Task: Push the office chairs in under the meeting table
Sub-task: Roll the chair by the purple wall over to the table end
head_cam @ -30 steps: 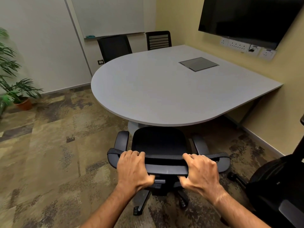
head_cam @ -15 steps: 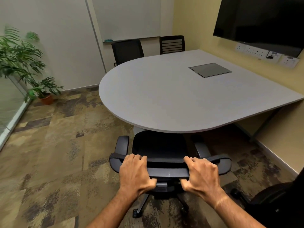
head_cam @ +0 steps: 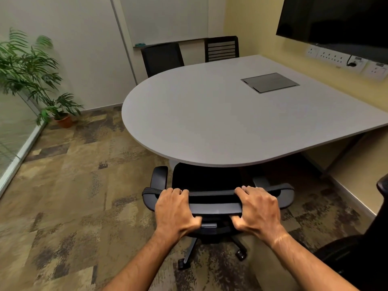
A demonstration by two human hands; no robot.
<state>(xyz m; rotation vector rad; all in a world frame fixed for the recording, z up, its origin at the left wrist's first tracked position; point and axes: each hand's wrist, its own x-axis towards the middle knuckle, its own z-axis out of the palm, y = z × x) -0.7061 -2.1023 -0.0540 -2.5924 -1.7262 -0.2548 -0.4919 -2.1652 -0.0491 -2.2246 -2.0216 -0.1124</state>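
Two hands, left hand [head_cam: 175, 208] and right hand [head_cam: 257, 208], curl round the office chair [head_cam: 210, 181] backrest's rigid top at lower centre; on castors it should roll lightly under the meeting table [head_cam: 220, 122].

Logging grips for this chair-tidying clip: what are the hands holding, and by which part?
Both the left hand and right hand grip the black office chair by the top edge of its backrest.

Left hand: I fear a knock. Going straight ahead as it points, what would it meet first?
Probably the meeting table's rim; the left hand grips the chair's backrest and points there, though depth is unclear.
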